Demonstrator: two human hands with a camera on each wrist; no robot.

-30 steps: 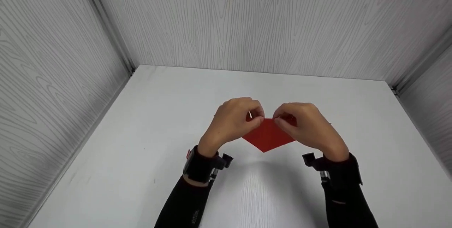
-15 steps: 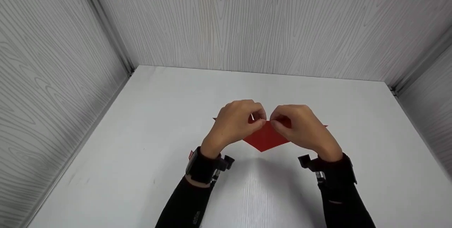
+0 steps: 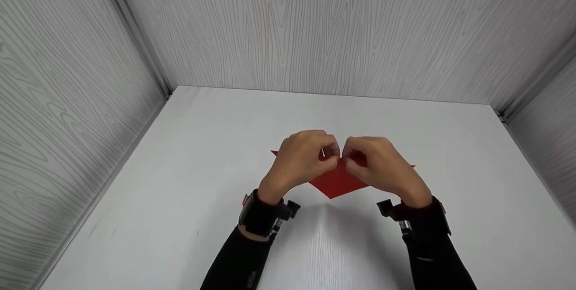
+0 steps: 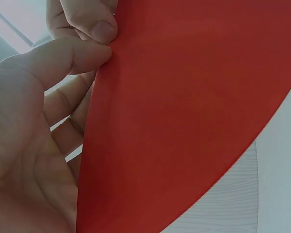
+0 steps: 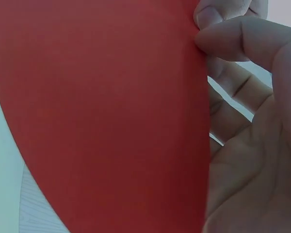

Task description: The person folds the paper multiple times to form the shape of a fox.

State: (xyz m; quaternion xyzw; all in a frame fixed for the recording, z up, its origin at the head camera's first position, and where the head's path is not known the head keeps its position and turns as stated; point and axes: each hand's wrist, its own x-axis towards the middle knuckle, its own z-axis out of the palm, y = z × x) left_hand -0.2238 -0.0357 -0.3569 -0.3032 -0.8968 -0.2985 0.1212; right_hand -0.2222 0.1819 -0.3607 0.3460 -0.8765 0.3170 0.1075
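Note:
A sheet of red paper [image 3: 335, 183] hangs between my two hands above the table, its lower corner pointing toward me. My left hand [image 3: 300, 159] pinches the top edge between thumb and fingers. Close beside it, my right hand [image 3: 381, 164] pinches the same edge, with only a narrow gap between them. Pointed ends of the paper stick out past both hands. In the left wrist view the red paper [image 4: 184, 102] is smooth, and a thumb presses on its edge. The right wrist view has the paper [image 5: 102, 111] filling most of the picture.
Below the hands lies a white tabletop [image 3: 148, 182], with shadows of the arms on it. Pale wood-grain panels rise at the back [image 3: 288, 29], left [image 3: 58, 78] and right. Black straps with small camera mounts [image 3: 288, 210] circle both wrists.
My right hand has slid left along the paper's top edge and my left hand slightly right, so they are closer together. Hands and paper sit a little lower in the head view.

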